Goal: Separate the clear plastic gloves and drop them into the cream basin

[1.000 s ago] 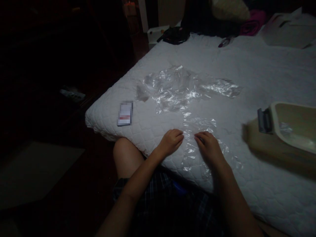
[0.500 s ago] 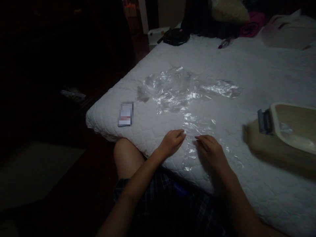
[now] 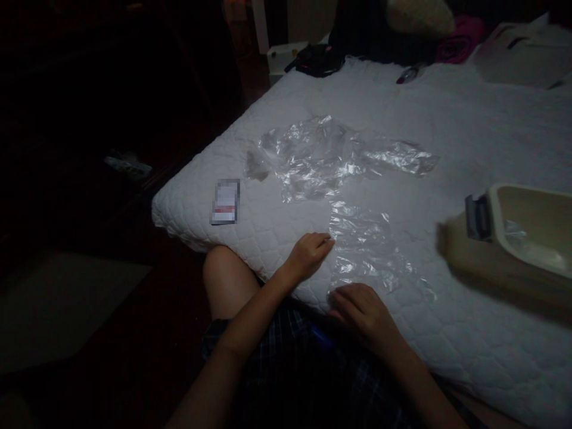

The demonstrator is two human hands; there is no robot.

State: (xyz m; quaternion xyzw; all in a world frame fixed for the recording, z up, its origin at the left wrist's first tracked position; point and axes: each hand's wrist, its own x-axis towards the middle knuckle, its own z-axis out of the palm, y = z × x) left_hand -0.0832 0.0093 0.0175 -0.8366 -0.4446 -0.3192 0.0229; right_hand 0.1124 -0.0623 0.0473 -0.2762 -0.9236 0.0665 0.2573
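Observation:
A clear plastic bag [image 3: 364, 244] lies flat and wrinkled on the white quilted bed in front of me. My left hand [image 3: 310, 253] has its fingers closed on the bag's left edge. At the near left corner of the same bag is my right hand [image 3: 360, 310], its fingers bent together on the plastic; the fingertips are partly hidden. Just beyond, more crumpled clear plastic [image 3: 313, 161] is spread across the bed, with a long piece reaching right.
A blurred-out phone-like thing [image 3: 226, 201] lies to the left on the bed [image 3: 272, 229]. On the right stands a beige bin [image 3: 473, 262] with some clear plastic inside. A black bag [image 3: 319, 61], a pink roll [image 3: 460, 44] and a pale container [image 3: 522, 56] sit at the back.
My right hand has come toward me, from over the middle of the plastic bag to its near left corner. The left hand stays at the bag's left edge.

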